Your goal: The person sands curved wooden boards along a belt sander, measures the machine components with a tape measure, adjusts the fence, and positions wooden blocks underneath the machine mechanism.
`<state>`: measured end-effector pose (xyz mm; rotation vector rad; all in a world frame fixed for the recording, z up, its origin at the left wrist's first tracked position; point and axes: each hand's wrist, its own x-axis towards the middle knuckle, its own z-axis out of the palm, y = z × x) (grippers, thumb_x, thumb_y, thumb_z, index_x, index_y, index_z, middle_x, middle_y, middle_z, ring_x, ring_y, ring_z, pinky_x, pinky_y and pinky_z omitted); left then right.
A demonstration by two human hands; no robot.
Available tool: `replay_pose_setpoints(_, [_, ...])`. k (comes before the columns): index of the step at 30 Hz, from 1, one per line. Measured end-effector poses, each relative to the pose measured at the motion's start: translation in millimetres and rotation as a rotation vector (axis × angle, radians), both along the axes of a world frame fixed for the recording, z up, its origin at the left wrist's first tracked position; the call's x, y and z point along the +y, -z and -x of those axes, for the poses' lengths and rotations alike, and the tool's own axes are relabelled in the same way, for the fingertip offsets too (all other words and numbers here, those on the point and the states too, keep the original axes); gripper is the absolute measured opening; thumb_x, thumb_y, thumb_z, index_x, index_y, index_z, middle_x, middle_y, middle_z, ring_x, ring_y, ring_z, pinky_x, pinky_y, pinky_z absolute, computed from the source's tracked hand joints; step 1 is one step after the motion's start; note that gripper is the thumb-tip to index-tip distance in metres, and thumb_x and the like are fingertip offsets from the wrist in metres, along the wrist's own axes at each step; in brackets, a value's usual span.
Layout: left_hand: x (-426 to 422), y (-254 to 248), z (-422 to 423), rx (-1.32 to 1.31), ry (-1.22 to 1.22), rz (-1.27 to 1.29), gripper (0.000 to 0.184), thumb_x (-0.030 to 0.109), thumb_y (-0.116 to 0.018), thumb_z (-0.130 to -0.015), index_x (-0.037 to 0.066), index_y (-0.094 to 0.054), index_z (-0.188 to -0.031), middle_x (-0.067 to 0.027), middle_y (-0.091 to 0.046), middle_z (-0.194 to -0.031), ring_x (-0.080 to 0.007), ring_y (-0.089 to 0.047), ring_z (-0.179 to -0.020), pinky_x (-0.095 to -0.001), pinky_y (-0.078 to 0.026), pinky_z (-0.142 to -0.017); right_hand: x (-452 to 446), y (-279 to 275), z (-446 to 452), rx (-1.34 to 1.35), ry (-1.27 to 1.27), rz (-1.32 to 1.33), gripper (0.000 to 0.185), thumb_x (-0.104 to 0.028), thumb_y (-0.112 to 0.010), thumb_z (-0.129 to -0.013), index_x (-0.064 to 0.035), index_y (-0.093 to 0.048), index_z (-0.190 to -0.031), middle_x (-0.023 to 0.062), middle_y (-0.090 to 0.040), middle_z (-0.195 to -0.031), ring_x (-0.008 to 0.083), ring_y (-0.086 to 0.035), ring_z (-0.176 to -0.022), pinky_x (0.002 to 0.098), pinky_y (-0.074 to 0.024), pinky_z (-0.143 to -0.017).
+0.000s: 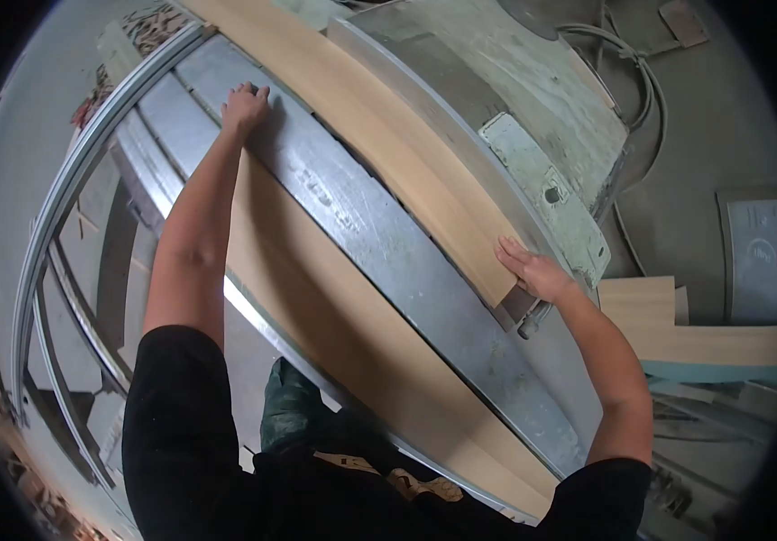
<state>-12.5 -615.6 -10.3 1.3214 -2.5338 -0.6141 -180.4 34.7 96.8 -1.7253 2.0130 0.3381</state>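
Note:
A long, light wood-grained board [388,126] lies on the metal saw-like table [370,230], along an upright metal fence [447,135]. My right hand [534,272] rests at the board's near end beside the fence, with fingers stretched out over the board. Farther up the metal surface, to the left, is my left hand [245,107]. Its fingers are curled, and a small dark thing shows at the fingertips, too little of it to name. A second wood-grained panel [316,298] lies nearer my body, across the slot from the metal strip.
A curved-looking metal frame [73,162] extends on the left. Beyond the fence is a pale green machine plate [546,194]. Hoses [650,99] run over the floor at the upper right. Cut boards [668,311] are stacked at the right. Offcuts [158,32] lie at the upper left.

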Motion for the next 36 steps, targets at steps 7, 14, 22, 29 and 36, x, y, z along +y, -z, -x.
replay_pose_setpoints(7, [-29.5,19.4,44.3,0.1,0.085,0.005,0.057,0.052,-0.055,-0.096,0.016,-0.06,-0.14,-0.0125,-0.047,-0.157,-0.0364,-0.034,-0.15,-0.0691,-0.012,-0.12,-6.9,-7.5,0.2,0.022,0.012,-0.083,0.078,0.001,-0.063,-0.086,-0.0114,-0.034,-0.158,0.0101,-0.029,-0.167,0.0282,-0.037,-0.151,0.0405,-0.0559,-0.105])
replay_pose_setpoints(14, [-32.7,29.1,43.6,0.077,0.099,0.087,0.064,0.053,-0.056,-0.097,0.016,-0.05,-0.149,-0.0108,-0.038,-0.164,-0.0334,-0.027,-0.155,-0.0702,-0.011,-0.119,-6.7,-5.9,-1.6,0.024,-0.006,-0.068,0.083,-0.003,-0.07,-0.084,-0.013,-0.034,-0.158,0.0074,-0.029,-0.168,0.0261,-0.038,-0.15,0.0393,-0.0544,-0.107])
replay_pose_setpoints(22, [-47.8,36.1,51.7,0.073,0.027,0.11,0.074,0.056,-0.051,-0.095,0.012,-0.043,-0.154,-0.0096,-0.032,-0.168,-0.0355,-0.021,-0.157,-0.0697,-0.006,-0.122,-30.9,-7.0,4.1,-0.016,0.019,-0.045,0.084,-0.005,-0.076,-0.08,-0.0134,-0.041,-0.156,0.0074,-0.029,-0.168,0.0247,-0.039,-0.149,0.0383,-0.0531,-0.108])
replay_pose_setpoints(29, [-63.2,36.0,56.9,0.075,0.011,0.091,0.072,0.052,-0.05,-0.096,0.011,-0.042,-0.155,-0.0121,-0.03,-0.168,-0.036,-0.02,-0.157,-0.0693,-0.006,-0.122,-44.9,-4.3,11.4,-0.056,0.052,-0.056,0.083,-0.002,-0.075,-0.08,-0.0128,-0.041,-0.156,0.0083,-0.03,-0.168,0.0256,-0.037,-0.15,0.0389,-0.0524,-0.108])
replay_pose_setpoints(36, [-80.0,36.6,59.9,0.062,-0.004,0.121,0.071,0.051,-0.049,-0.097,0.011,-0.042,-0.154,-0.0124,-0.031,-0.168,-0.0366,-0.021,-0.157,-0.0691,-0.007,-0.122,-63.8,-7.4,13.9,-0.061,0.042,-0.062,0.085,-0.004,-0.077,-0.08,-0.0136,-0.041,-0.156,0.008,-0.031,-0.167,0.0254,-0.039,-0.149,0.0393,-0.0539,-0.107])
